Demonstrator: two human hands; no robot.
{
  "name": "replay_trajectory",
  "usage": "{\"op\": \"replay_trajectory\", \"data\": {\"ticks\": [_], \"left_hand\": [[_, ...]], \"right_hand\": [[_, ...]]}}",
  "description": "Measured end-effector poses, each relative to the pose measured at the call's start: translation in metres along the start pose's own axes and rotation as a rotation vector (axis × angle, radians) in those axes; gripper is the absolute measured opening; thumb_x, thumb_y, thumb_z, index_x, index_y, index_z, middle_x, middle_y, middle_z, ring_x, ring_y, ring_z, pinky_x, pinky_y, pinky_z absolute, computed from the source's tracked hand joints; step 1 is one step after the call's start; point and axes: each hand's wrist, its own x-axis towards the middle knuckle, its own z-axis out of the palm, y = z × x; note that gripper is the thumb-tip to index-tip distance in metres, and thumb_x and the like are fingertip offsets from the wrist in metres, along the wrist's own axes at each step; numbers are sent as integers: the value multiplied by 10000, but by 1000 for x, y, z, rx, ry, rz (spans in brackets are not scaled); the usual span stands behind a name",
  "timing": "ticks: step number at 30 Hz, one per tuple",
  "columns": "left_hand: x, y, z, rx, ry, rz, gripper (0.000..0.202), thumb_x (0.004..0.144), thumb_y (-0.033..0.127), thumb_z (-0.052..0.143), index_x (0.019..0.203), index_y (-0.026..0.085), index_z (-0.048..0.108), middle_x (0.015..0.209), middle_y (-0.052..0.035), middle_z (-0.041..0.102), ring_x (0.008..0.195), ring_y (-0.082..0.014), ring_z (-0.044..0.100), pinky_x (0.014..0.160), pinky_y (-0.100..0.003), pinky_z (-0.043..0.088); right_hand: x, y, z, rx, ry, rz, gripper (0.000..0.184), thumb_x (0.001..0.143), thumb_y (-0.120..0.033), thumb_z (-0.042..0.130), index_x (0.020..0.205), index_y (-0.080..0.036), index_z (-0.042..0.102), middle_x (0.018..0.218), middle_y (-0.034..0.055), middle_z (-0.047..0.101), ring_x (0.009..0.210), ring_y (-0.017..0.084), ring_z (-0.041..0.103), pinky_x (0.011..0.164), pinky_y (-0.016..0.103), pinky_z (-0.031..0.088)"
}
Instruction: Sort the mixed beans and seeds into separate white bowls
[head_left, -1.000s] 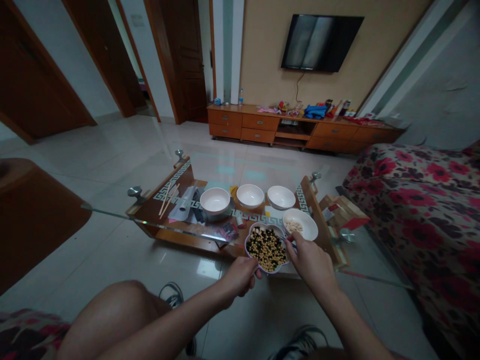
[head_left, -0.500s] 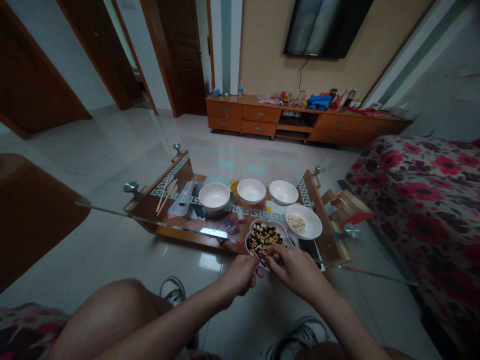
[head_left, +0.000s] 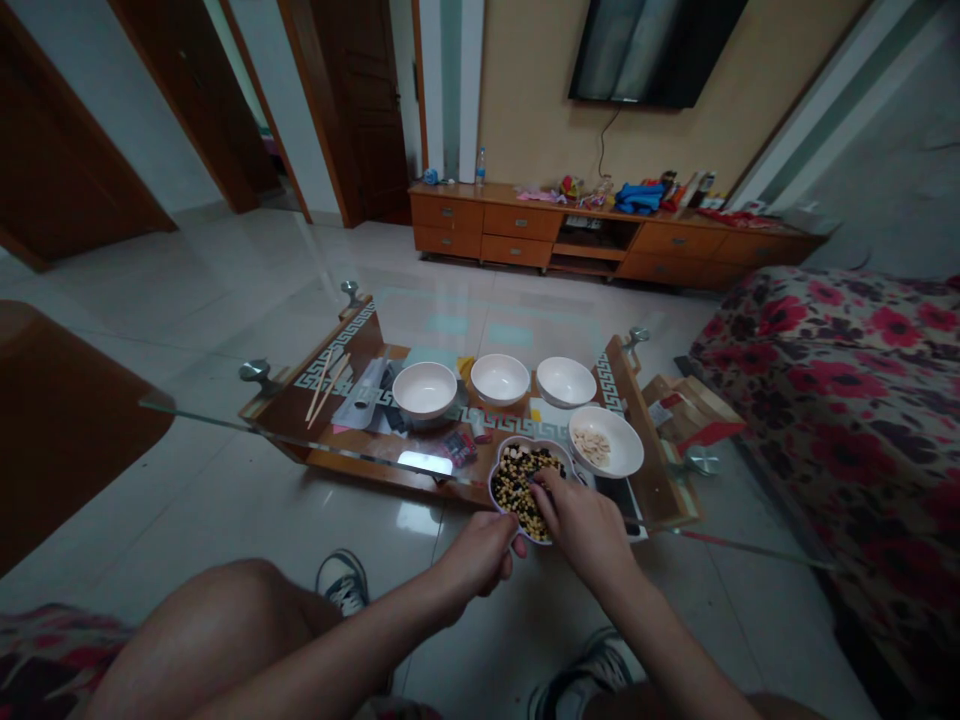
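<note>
A scalloped, pale-rimmed dish (head_left: 496,492) full of mixed yellow and black beans (head_left: 517,488), with a few whitish pieces among them, stands at the table's near edge. My left hand (head_left: 487,550) is closed on its near rim, thumb on top. Over the right part of the beans is my right hand (head_left: 581,515), thumb and forefinger pinched together at the beans' surface; whatever is between them is hidden. Just beyond it, a white bowl (head_left: 628,450) contains some pale, flat pieces (head_left: 591,446).
Three more white bowls, a left (head_left: 425,392), a middle (head_left: 500,380) and a right one (head_left: 566,383), stand in a row on the glass tabletop (head_left: 225,400). Chopsticks (head_left: 328,390) lie at the left. A paper bag (head_left: 694,405) is beside the table, near the flowered sofa (head_left: 817,350).
My right hand has shifted slightly up and left over the beans, its fingertips now nearer the dish's middle. My left hand stays on the rim.
</note>
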Motion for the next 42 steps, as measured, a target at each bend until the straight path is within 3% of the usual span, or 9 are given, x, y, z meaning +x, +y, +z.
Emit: {"op": "replay_trajectory", "data": {"ticks": [2,5,7,15,25,30,33,38,42], "left_hand": [[0,0,-1,11,3,1,399,911,476,319,715,196,525,400,54,375,327,-87,243,370,-213,154],[2,-4,-4,-9,1,17,411,901,506,336,713,196,527,407,53,387,322,-82,244,370,-212,152],[3,-8,-6,-26,-3,24,424,895,535,353,717,195,531,416,54,397,321,-77,237,372,-209,148],[9,-11,-10,-8,11,2,423,911,504,345,702,192,540,405,50,395,304,-76,241,371,-211,156],[10,-8,-9,-11,3,27,442,884,563,356,703,200,533,394,56,388,307,-80,231,358,-212,156],[11,-11,-9,-8,-1,37,466,879,591,363,706,195,538,405,56,395,310,-77,249,364,-207,163],[13,-12,-9,-7,7,31,460,885,586,369,710,194,537,399,61,386,308,-74,237,370,-204,166],[17,-12,-10,13,8,3,431,906,522,348,699,195,537,386,54,391,295,-80,242,355,-208,154],[18,-15,-9,4,8,26,435,902,531,352,697,195,536,386,55,391,294,-79,247,355,-205,161]], "right_hand": [[-2,-3,0,69,-22,-85,277,988,-339,404,1096,-261,647,940,35,754,850,189,707,633,261,370],[-4,-1,-7,100,-42,-100,228,936,-335,475,981,-258,685,864,22,750,814,178,700,620,254,348],[-4,4,-11,67,-29,-61,212,908,-339,500,884,-253,693,824,21,747,774,180,694,590,257,318],[-2,13,-15,-11,73,133,231,912,-403,495,924,-271,684,764,22,740,692,197,688,550,255,285],[-5,4,-1,74,96,-68,211,926,-370,481,925,-253,656,737,5,735,665,183,697,554,265,301],[-6,2,1,82,94,-79,211,918,-378,486,925,-253,655,721,3,729,653,188,695,559,268,312],[-7,4,-2,68,93,-8,224,922,-393,480,948,-255,655,756,15,738,679,191,697,560,264,317],[-3,9,-9,-26,113,237,241,920,-403,479,953,-249,660,738,51,729,674,207,695,534,275,285],[0,11,-10,8,85,314,257,917,-415,474,943,-250,670,757,60,730,698,219,696,544,275,303]]}}
